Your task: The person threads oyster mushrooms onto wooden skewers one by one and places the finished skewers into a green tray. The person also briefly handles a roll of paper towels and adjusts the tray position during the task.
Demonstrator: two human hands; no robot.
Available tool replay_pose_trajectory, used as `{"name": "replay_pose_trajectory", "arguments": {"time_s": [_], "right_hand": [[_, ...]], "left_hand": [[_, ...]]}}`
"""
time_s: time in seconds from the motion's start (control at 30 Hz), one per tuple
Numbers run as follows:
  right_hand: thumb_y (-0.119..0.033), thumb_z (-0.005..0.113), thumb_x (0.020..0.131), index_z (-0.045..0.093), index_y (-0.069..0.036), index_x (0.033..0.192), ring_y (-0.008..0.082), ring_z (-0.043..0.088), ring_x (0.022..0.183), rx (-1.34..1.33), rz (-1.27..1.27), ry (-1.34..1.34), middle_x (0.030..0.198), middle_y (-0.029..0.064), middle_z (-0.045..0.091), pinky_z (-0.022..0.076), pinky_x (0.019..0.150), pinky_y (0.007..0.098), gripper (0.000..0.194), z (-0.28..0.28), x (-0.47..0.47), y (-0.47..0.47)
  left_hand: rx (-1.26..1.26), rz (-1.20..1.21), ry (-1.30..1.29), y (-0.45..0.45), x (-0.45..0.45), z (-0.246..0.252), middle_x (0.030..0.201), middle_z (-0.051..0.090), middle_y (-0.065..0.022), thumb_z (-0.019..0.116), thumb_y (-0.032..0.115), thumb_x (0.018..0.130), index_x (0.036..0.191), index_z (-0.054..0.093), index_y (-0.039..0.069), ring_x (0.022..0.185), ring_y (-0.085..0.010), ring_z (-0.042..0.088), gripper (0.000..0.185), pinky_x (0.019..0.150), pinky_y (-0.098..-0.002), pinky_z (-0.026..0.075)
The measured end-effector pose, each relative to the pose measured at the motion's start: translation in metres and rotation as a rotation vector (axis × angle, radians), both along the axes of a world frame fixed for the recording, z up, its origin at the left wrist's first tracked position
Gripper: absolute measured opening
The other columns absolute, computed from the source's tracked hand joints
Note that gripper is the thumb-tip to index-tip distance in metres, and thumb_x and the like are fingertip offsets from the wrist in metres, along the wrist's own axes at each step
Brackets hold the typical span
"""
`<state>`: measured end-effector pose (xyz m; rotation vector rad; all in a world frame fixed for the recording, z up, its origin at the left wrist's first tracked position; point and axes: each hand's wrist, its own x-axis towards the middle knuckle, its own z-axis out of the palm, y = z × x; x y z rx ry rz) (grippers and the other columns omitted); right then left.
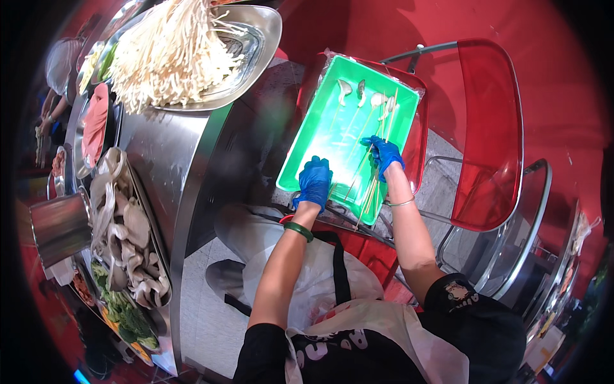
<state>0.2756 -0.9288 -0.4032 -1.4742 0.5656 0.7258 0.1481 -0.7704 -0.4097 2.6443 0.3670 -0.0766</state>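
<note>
My left hand [314, 181], in a blue glove, is curled over the near left part of a green plastic tray [307, 129]. Its fingertips are hidden, so I cannot tell whether it holds anything. Over the tray's right side, my gloved right hand [385, 152] grips thin bamboo skewers [391, 117] that stick out past its fingers. More loose skewers [371, 194] lie below that hand along the near right edge. At the far end are several skewered pieces, apparently oyster mushroom [344, 90], side by side with their sticks pointing towards me.
The tray rests on a red chair. Another red-backed metal chair [487, 134] stands to the right. On the left, a steel counter [158, 139] bears a platter of enoki mushrooms [172, 57], oyster mushrooms [127, 230], broccoli [127, 312] and a metal container [61, 228]. Another person [62, 67] is at far left.
</note>
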Motion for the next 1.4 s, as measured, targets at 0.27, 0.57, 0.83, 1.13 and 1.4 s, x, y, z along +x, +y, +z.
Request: {"name": "replay_pose_trajectory", "arguments": {"time_s": [0.27,0.57,0.83,1.13,1.4], "right_hand": [[-0.02,0.057,0.08,0.058,-0.008,0.083,0.0084,0.036,0.039,-0.147,-0.316,-0.334,0.056,-0.002,0.046,0.0279,0.035,0.026,0.012,-0.011,0.0,0.009],[-0.027,0.045,0.088,0.064,-0.011,0.084,0.0054,0.031,0.037,0.037,-0.292,-0.135,0.05,-0.005,0.038,0.0228,0.035,0.0206,0.025,0.025,-0.004,0.008],[-0.025,0.053,0.085,0.061,-0.004,0.089,0.0091,0.05,0.06,-0.144,-0.003,-0.427,0.075,0.0047,0.06,0.0404,0.055,0.0223,0.023,0.049,-0.019,0.006],[-0.014,0.05,0.087,0.057,-0.001,0.09,0.0051,0.05,0.063,0.285,0.179,-0.556,0.076,0.0025,0.058,0.0401,0.055,0.0175,0.015,0.109,-0.058,0.053],[-0.011,0.055,0.084,0.052,0.0,0.089,0.0083,0.05,0.061,0.471,0.338,-0.544,0.072,0.0039,0.055,0.0407,0.056,0.022,0.013,0.145,-0.09,0.055]], "left_hand": [[-0.1,0.114,-0.171,0.002,0.004,-0.007,0.082,0.053,-0.0123,0.055,0.018,0.073,0.083,0.056,0.011,0.071,-0.0294,0.057,0.013,0.054,-0.0388,0.047],[0.272,-0.138,-0.014,-0.039,0.028,-0.009,0.075,0.054,-0.0084,0.057,0.017,0.072,0.086,0.055,0.012,0.067,-0.0261,0.058,0.016,0.055,-0.0351,0.049],[-0.591,0.103,-0.058,-0.037,0.024,0.025,0.072,0.056,-0.0147,0.055,0.016,0.078,0.084,0.053,0.006,0.064,-0.0256,0.057,0.012,0.058,-0.0324,0.044],[-0.922,0.246,-0.147,-0.027,-0.008,0.104,0.074,0.055,0.0008,0.062,0.007,0.078,0.095,0.054,0.003,0.064,-0.0059,0.048,0.02,0.061,-0.0223,0.042],[-1.484,0.353,-0.468,0.058,0.024,0.199,0.103,0.055,-0.0098,0.053,0.015,0.083,0.117,0.043,0.001,0.089,-0.0152,0.055,0.038,0.078,-0.0272,0.044]]}}
